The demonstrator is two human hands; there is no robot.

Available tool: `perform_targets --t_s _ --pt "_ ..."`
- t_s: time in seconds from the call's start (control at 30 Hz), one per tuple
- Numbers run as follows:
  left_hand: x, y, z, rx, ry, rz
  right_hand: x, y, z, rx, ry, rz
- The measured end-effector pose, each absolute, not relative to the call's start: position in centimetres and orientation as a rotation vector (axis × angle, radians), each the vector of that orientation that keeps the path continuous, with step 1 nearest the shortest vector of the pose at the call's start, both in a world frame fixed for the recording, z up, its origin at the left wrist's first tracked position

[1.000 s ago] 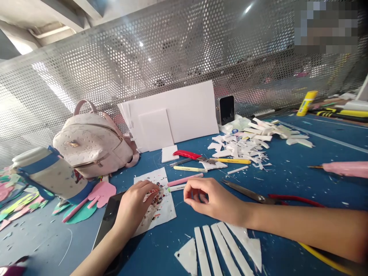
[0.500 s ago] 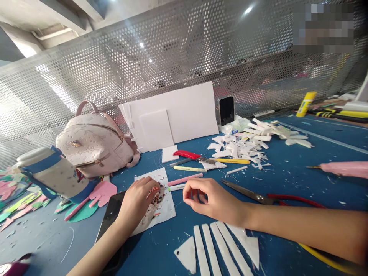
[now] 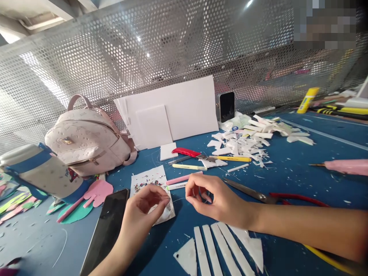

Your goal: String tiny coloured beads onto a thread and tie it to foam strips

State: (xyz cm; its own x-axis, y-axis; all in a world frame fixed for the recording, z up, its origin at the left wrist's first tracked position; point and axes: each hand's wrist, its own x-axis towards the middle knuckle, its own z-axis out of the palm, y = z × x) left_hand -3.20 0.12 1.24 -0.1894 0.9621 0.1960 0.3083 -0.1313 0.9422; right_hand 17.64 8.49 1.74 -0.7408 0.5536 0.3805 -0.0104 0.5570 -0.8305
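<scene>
My left hand is raised just above a white sheet speckled with tiny coloured bits, thumb and fingertips pinched together on something too small to name. My right hand hovers beside it over the blue table, thumb and forefinger also pinched; a thin thread seems to run between the two hands. A dark phone lies under my left wrist. White foam strips and triangles lie below my right hand.
A pale pink backpack and a blue-banded bottle sit at the left. White boards lean on the perforated metal screen. Pens, a red knife, scissors, foam scraps and a pink glue gun lie around.
My left hand has lifted off the speckled sheet and drawn back toward me, now pinched. The right hand has barely shifted. The camera tilted slightly, showing more of the phone.
</scene>
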Motion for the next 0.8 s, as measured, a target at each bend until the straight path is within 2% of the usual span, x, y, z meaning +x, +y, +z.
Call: perform_targets --t_s 0.8 --pt "-3.06 -0.13 1.54 1.447 1.532 1.275 17.71 8.71 1.92 -0.466 -2.203 1.066"
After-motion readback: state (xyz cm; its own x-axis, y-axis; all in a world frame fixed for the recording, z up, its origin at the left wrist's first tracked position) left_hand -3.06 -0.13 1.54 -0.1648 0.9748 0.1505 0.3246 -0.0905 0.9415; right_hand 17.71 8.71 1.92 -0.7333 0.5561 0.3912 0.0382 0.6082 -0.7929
